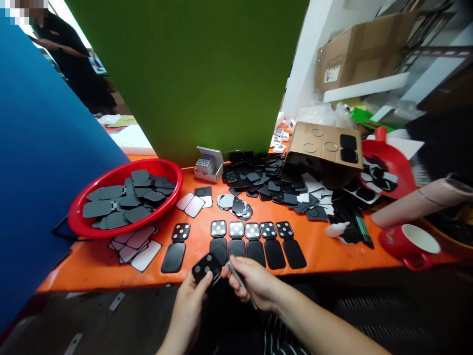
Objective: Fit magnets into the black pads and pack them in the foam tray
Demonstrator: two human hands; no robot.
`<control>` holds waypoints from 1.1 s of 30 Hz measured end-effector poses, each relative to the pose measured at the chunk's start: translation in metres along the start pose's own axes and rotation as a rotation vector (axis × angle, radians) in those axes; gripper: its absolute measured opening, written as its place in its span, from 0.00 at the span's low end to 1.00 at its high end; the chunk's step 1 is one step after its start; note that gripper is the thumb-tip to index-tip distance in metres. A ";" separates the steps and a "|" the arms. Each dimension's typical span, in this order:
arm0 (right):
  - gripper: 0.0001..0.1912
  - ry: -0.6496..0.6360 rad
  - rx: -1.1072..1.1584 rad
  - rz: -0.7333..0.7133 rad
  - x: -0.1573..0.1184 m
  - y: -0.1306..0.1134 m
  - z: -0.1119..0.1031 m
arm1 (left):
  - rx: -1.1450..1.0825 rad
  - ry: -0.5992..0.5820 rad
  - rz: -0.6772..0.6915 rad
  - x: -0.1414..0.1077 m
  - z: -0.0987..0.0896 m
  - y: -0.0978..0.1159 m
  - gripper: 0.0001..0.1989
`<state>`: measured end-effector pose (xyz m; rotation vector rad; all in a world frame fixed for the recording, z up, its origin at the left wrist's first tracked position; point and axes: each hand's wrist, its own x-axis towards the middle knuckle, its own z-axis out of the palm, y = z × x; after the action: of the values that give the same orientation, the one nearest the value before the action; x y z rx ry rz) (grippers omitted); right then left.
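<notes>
My left hand (191, 296) grips a black rounded-square plate (204, 265) with round silvery dots on its face, thumb on top. My right hand (253, 281) is closed round a thin grey metal tool (242, 282); its kind is not clear. The fingertips of both hands almost meet at the plate's right edge. Just beyond them, several hinged black pieces (275, 254) lie in a row, each with a dotted square half at the back and a plain half in front. Another hinged piece (173, 256) lies apart to the left.
Left stands a red basin (77, 224) of dark plates, with white-backed sheets (146, 256) beside it. Behind are a small white box (209, 165) and a heap of black pieces (258, 177). At right are a cardboard box (323, 135), a dropper bottle (336, 229) and a red mug (397, 244).
</notes>
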<state>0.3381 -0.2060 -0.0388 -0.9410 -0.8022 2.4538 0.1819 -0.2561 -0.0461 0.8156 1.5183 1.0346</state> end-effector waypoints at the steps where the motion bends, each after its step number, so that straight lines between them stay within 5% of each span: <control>1: 0.18 -0.006 -0.056 0.010 -0.001 -0.001 -0.001 | -0.006 0.034 -0.011 0.001 0.000 0.002 0.17; 4: 0.14 0.014 -0.206 0.031 -0.001 0.001 0.001 | 0.123 0.088 0.053 -0.002 0.002 0.008 0.15; 9: 0.13 0.084 -0.223 0.050 -0.001 0.011 0.004 | 0.396 -0.028 0.347 -0.017 0.001 0.002 0.12; 17: 0.13 -0.081 0.370 0.314 0.003 0.023 0.002 | 0.463 -0.218 0.660 -0.023 -0.020 -0.002 0.16; 23: 0.12 -0.033 0.481 0.346 0.011 0.029 0.016 | 0.442 -0.213 0.628 -0.027 -0.027 -0.007 0.16; 26: 0.13 -0.049 0.460 0.294 0.014 0.020 0.013 | 0.462 -0.096 0.478 -0.006 -0.033 -0.006 0.12; 29: 0.13 -0.043 0.419 0.139 0.013 0.006 0.004 | 0.512 0.201 0.377 0.042 -0.042 -0.001 0.18; 33: 0.15 -0.004 0.331 0.034 0.006 0.001 -0.006 | 0.600 0.286 0.369 0.111 -0.048 0.003 0.25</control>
<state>0.3378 -0.2011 -0.0466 -0.8300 -0.3645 2.5129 0.1138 -0.1643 -0.0841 1.4562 2.0146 0.9932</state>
